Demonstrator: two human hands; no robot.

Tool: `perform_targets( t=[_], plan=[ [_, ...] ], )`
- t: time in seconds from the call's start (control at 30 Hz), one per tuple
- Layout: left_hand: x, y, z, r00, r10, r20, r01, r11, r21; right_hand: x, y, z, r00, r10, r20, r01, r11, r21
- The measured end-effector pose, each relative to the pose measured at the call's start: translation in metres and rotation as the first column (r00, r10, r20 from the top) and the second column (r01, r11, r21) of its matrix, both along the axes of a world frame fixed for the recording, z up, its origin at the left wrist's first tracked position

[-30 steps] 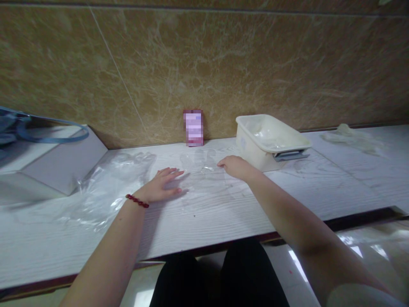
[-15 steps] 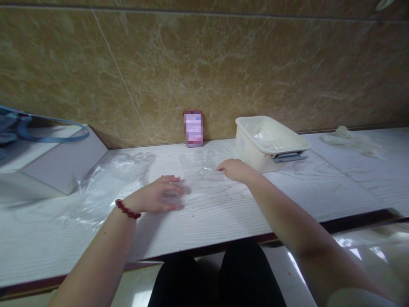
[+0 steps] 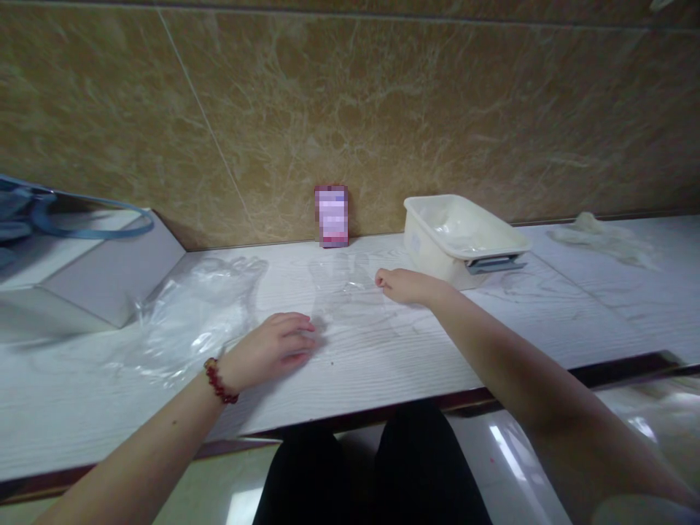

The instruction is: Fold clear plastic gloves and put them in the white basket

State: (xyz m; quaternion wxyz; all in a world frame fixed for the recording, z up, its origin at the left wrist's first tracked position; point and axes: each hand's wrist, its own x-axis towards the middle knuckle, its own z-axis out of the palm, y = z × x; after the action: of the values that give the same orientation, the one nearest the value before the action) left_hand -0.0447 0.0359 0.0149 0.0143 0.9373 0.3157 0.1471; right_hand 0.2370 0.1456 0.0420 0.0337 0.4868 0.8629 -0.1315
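Note:
A clear disposable plastic glove [image 3: 350, 300] lies flat on the white wood-grain table, its finger end toward the wall. At its right side my right hand [image 3: 407, 286] is closed in a pinch on the thin film. My left hand [image 3: 276, 346], a red bead bracelet at the wrist, rests low by the glove's left edge with fingers apart and nothing held. Whether its fingertips touch the film, I cannot tell. Left of that hand lies a loose pile of clear plastic gloves [image 3: 200, 313].
Behind the glove a phone [image 3: 332, 216] leans on the marbled wall. A cream plastic bin [image 3: 432, 255] with a grey clip stands right of it. Farther right lies crumpled translucent film [image 3: 604, 237]. A white box [image 3: 136, 266] with a blue strap [image 3: 98, 234] stands at left.
My left hand has lowered slightly toward the table and its fingers have drawn closer together. My right hand's fingers have curled into a tighter pinch at the glove's side.

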Motion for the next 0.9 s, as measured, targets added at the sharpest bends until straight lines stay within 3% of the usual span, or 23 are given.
perform_targets(
  t=[0.27,0.5,0.9],
  plan=[
    [0.015,0.006,-0.001,0.999,-0.025,0.027,0.024,0.999,0.023,0.021,-0.012,-0.011,0.978,0.172,-0.119,-0.165,0.984,0.061],
    [0.008,0.005,0.014,0.999,-0.049,0.015,0.05,0.995,-0.081,0.032,-0.019,-0.014,0.913,0.387,-0.132,-0.385,0.922,0.042],
    [0.02,0.008,0.015,0.981,-0.159,-0.112,0.152,0.986,-0.07,0.032,-0.009,-0.021,0.922,0.337,-0.191,-0.326,0.941,0.085]
  ],
)
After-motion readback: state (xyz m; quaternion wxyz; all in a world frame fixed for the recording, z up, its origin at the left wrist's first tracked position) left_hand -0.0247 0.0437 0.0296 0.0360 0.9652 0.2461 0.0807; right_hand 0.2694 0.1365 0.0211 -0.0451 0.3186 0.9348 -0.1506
